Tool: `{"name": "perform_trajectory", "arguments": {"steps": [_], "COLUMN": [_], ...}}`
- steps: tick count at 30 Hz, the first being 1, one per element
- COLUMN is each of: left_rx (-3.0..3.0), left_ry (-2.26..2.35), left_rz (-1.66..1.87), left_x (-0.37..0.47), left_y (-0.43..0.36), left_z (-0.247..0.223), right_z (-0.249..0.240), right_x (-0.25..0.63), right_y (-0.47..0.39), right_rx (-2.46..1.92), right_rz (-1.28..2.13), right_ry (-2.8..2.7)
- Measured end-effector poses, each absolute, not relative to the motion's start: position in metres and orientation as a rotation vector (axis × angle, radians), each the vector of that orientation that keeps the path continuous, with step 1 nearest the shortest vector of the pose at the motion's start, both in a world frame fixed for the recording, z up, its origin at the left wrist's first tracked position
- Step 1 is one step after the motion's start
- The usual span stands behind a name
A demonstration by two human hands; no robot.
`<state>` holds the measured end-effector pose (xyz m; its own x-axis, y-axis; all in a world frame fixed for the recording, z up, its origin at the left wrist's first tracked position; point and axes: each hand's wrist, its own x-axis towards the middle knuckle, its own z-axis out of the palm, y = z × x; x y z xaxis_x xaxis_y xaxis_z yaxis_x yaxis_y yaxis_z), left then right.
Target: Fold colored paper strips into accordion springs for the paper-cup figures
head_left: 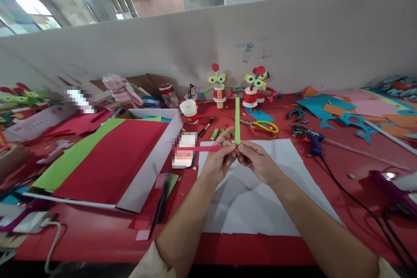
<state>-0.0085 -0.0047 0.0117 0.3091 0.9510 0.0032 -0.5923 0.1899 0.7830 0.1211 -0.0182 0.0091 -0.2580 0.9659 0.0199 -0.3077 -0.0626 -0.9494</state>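
Note:
Over a white paper sheet (260,200), my left hand (220,160) and my right hand (256,160) meet, both with fingers closed. Between their fingertips they pinch two paper strips joined at one end. A green strip (237,119) points away from me, and a red strip (202,149) runs out to the left past my left hand. The join itself is mostly covered by my thumbs. Just beyond my hands lie small folded paper springs (215,134) in green and other colours.
Paper-cup figures (219,93) stand at the back. Scissors (270,127) with yellow handles and a black pen (206,126) lie nearer. A blue glue gun (315,144) with its cord is on the right, beside coloured paper scraps. A white box (140,186) holds coloured sheets. Another person's hand (13,160) shows far left.

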Motion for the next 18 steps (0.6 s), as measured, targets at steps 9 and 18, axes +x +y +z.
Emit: {"name": "perform_trajectory", "arguments": {"steps": [9,18], "left_rx": [0.752,0.799], "left_ry": [0.544,0.684], "left_rz": [1.14,1.24], "left_x": [-0.01,0.008], "left_y": [-0.009,-0.011], "left_z": [0.014,0.003], "right_z": [0.016,0.011], "right_x": [0.129,0.121], "right_y": [-0.019,-0.019], "right_rx": [-0.879,-1.123], "right_rz": [1.584,0.964], "right_ry": [-1.282,-1.343]}}
